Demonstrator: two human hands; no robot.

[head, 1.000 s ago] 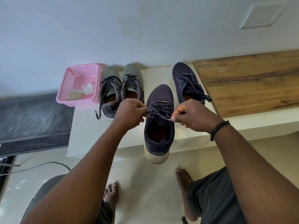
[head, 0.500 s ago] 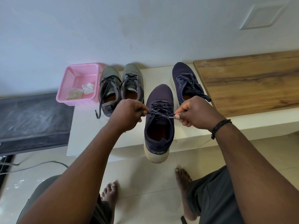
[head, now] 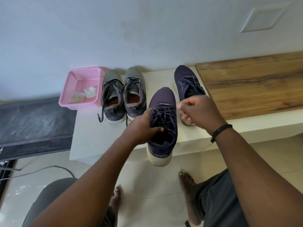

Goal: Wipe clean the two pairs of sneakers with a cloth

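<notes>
A navy sneaker with a cream sole lies on the white ledge, its heel hanging over the front edge. My left hand grips its left collar, thumb inside the opening. My right hand hovers blurred to the right of the laces with fingers loosely curled, holding nothing I can see. The second navy sneaker lies behind my right hand. A grey pair stands side by side further left. Crumpled cloths lie in a pink basket.
A wooden board covers the ledge on the right. A dark mat lies left of the ledge, and a cable runs across the tiled floor. My bare feet are below the ledge. A white wall is behind.
Both hands let go of the lace ends. My left hand dropped onto the sneaker's collar and gripped it; my right hand moved right, away from the laces.
</notes>
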